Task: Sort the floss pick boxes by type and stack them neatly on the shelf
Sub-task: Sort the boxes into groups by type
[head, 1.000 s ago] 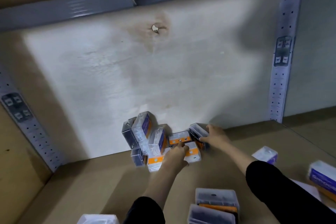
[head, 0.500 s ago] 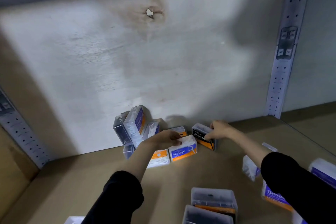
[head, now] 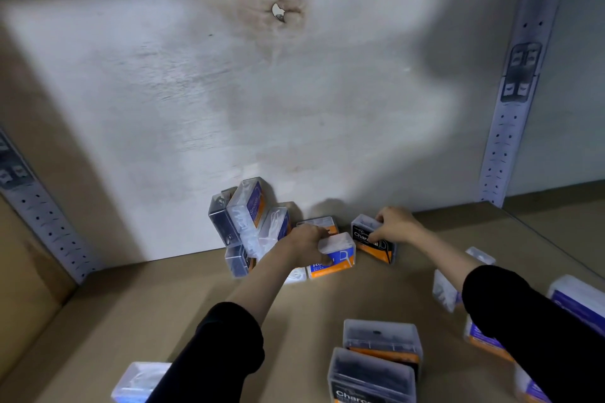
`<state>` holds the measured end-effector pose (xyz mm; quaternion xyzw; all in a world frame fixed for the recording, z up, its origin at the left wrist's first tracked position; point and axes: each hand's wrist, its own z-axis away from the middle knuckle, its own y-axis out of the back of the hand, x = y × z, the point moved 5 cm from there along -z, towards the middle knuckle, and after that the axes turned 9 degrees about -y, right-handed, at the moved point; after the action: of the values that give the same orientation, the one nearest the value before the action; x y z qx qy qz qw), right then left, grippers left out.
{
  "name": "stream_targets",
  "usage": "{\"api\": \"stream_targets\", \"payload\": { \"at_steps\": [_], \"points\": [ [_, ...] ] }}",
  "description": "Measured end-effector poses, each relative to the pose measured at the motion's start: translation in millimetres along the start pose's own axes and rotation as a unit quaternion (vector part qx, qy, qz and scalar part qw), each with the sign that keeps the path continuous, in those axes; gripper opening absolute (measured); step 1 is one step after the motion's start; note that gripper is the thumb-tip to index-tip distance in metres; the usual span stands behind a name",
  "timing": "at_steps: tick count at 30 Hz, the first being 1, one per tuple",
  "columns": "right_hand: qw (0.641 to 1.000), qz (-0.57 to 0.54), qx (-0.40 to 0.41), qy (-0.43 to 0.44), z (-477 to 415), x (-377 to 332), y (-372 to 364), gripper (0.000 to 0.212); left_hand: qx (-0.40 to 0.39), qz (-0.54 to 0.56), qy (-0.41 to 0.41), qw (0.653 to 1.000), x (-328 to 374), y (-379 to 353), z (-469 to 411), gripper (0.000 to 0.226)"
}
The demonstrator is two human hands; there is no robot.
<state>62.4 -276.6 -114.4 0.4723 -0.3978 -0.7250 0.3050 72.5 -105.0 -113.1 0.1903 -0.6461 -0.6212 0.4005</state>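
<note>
At the back of the brown shelf board [head: 163,311] lies a jumbled pile of floss pick boxes [head: 248,216] against the wall. My left hand [head: 306,244] grips a blue-and-orange "Round" box [head: 337,258] at the pile's right side. My right hand [head: 394,226] holds a black-and-orange "Charcoal" box [head: 370,239] just right of it. Behind the Round box lies another orange-labelled box [head: 322,224].
Two charcoal boxes [head: 379,357] stand near the front edge. Purple-and-white boxes [head: 579,301] lie at the right, partly behind my right sleeve. A clear white box [head: 137,381] sits at the front left. Perforated metal uprights [head: 514,101] flank the back wall.
My left hand has taken hold of the Round box and tipped it up on its side. My right hand has stayed on the Charcoal box. The camera has dipped down.
</note>
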Motion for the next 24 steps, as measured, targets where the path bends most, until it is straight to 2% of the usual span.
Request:
{"api": "stream_targets", "payload": {
  "at_steps": [2,4,7,13,18,24],
  "points": [
    [1.000,0.003,0.003,0.002,9,2,8,0.022,0.009,-0.002,-0.007,1.000,5,4,6,0.052],
    [1.000,0.015,0.001,0.012,21,2,15,0.034,0.014,0.009,-0.009,1.000,9,10,14,0.054],
    [0.998,0.045,-0.015,0.045,42,-1,20,0.039,0.010,0.000,-0.017,1.000,15,19,29,0.055],
    [0.991,0.067,-0.068,0.092,89,-4,7,0.039,-0.002,-0.007,-0.014,1.000,25,33,73,0.045],
    [0.987,0.091,-0.082,0.107,105,-6,-9,0.029,-0.001,0.010,0.010,1.000,22,43,112,0.039],
    [0.987,0.093,-0.072,0.105,108,-5,-23,0.039,0.025,0.014,0.029,0.999,15,55,147,0.033]
  ]
}}
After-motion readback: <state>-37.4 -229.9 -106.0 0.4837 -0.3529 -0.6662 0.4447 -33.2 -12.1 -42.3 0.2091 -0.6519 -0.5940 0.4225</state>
